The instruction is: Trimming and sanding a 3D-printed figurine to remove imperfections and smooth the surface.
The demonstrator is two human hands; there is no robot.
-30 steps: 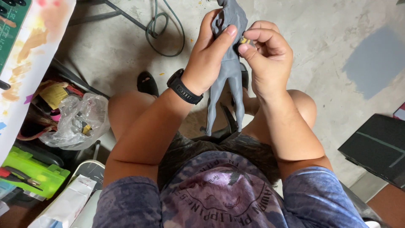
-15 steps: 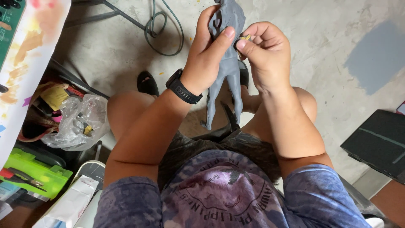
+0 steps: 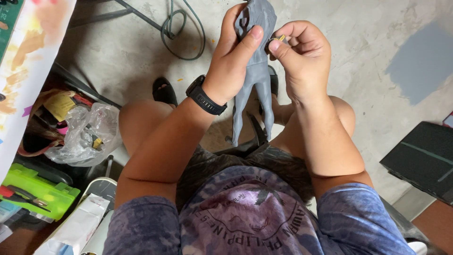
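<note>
Head view, looking down at a seated person's lap over a concrete floor (image 3: 358, 42). Far left: painted paper sheet (image 3: 28, 61) at the left edge, below it a crumpled clear plastic bag (image 3: 87, 134), then a lime-green tool case (image 3: 35, 191) near the bottom-left corner. A dark green cable loop (image 3: 181, 33) lies on the floor at top, left of the hands.

Left hand (image 3: 233, 66), black smartwatch (image 3: 205, 96) on the wrist, is wrapped around the torso of a grey humanoid figurine (image 3: 257, 71): thumb pressed across the front, fingers behind. The figurine is held up in the air above the knees, head toward the top edge, legs hanging down and free.

Right hand (image 3: 302, 56) is just beside the figurine's upper body, fingertips pinched on a small yellowish bit (image 3: 279, 38); what it is, too small to tell. It sits at or touching the figure's shoulder area.

Judgement: figurine looks like rigid, light plastic or resin with a matte finish, not slippery. Thin legs and arms probably snap easily, so the torso is the safe grip.

Far right: a dark flat case (image 3: 422, 160) on the floor.
</note>
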